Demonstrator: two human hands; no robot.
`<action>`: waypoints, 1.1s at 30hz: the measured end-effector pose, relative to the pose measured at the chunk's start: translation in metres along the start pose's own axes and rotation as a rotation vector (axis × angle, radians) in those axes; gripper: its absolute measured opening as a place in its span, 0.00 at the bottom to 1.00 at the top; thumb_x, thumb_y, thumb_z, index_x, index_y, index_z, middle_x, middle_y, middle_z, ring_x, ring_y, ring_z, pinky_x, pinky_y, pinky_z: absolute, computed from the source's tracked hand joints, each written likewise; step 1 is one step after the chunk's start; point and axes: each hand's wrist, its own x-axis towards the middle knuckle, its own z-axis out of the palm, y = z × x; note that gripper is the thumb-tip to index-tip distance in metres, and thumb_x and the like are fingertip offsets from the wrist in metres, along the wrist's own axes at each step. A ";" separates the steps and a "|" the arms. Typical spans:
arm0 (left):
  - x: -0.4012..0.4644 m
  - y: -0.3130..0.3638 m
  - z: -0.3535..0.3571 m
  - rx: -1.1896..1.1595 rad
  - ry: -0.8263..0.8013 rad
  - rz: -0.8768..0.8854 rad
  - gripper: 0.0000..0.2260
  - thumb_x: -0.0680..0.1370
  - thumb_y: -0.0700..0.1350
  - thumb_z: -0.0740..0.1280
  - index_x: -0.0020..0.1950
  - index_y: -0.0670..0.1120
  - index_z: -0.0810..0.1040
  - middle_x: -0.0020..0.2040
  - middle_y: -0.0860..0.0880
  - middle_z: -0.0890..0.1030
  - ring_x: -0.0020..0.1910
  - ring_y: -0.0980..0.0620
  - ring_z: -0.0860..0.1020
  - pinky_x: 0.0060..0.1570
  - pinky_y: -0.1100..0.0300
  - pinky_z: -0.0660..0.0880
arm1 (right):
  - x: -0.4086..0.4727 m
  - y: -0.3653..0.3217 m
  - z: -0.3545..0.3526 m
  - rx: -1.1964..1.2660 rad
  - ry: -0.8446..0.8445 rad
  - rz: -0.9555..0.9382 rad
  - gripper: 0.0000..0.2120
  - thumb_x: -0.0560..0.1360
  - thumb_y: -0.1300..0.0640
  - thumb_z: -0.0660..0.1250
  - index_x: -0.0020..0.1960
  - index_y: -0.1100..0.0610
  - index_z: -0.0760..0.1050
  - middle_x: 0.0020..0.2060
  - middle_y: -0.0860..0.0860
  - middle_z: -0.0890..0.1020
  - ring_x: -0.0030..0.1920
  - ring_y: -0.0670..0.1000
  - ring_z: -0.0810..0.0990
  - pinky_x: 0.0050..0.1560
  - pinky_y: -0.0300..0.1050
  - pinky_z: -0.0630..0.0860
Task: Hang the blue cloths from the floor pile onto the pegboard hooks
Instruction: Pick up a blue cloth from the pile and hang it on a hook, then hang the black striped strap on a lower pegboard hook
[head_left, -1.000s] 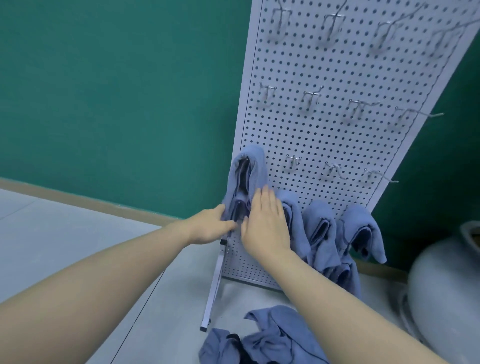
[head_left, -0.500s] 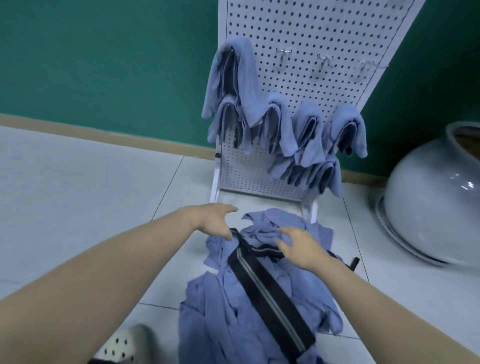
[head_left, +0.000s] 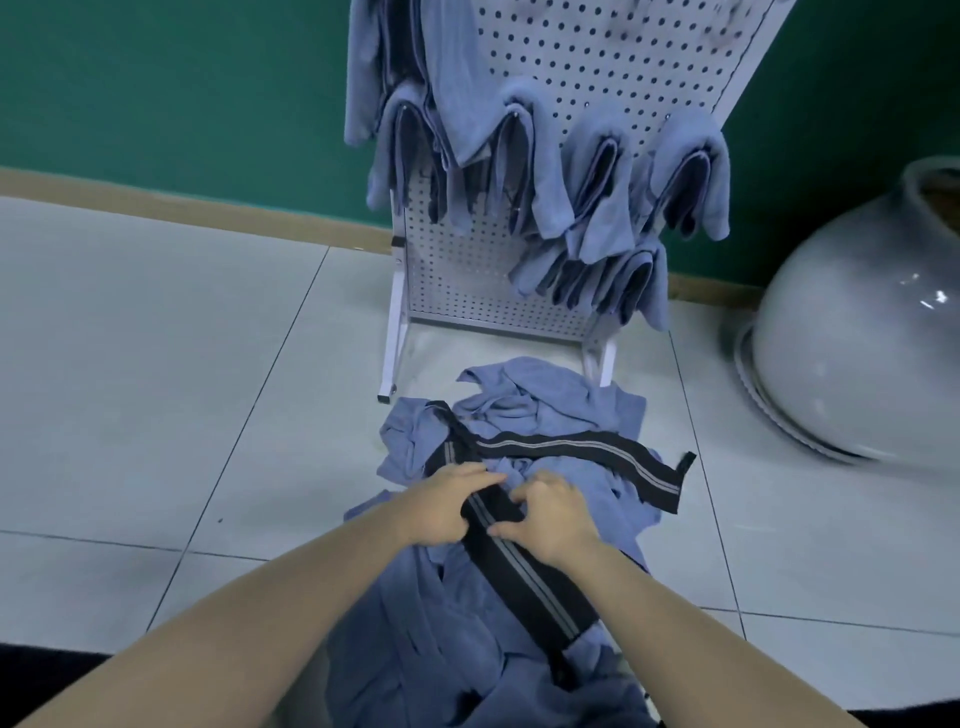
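Lower centre of frame: the left hand and right hand pinch the black strap lying across the cloth pile. The cloths look light, soft and limp. Take one by a free edge.

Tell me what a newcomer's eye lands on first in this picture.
First, the two hands, left hand and right hand, meeting on the black striped strap that lies across the blue cloth pile on the floor. Behind it, hung blue cloths crowd the white pegboard low against the green wall; a big pale pot sits right.
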 end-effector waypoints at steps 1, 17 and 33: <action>0.002 0.002 0.003 0.018 0.010 0.031 0.36 0.73 0.33 0.66 0.80 0.52 0.65 0.77 0.49 0.66 0.75 0.50 0.63 0.76 0.54 0.62 | 0.003 0.000 0.001 0.032 0.014 -0.010 0.25 0.75 0.38 0.73 0.63 0.55 0.82 0.61 0.54 0.80 0.66 0.56 0.75 0.66 0.48 0.66; -0.031 0.014 -0.105 -0.023 0.269 -0.019 0.12 0.74 0.48 0.77 0.35 0.52 0.77 0.31 0.55 0.77 0.30 0.60 0.74 0.31 0.62 0.68 | 0.002 -0.028 -0.122 0.364 0.395 -0.302 0.09 0.81 0.53 0.67 0.43 0.49 0.82 0.37 0.45 0.84 0.39 0.48 0.80 0.45 0.55 0.79; -0.139 0.088 -0.243 0.037 0.313 0.185 0.03 0.82 0.51 0.67 0.54 0.53 0.77 0.49 0.55 0.83 0.50 0.49 0.81 0.52 0.56 0.78 | -0.079 -0.017 -0.298 0.383 0.695 -0.469 0.08 0.81 0.56 0.69 0.44 0.49 0.81 0.39 0.43 0.85 0.39 0.40 0.80 0.43 0.32 0.73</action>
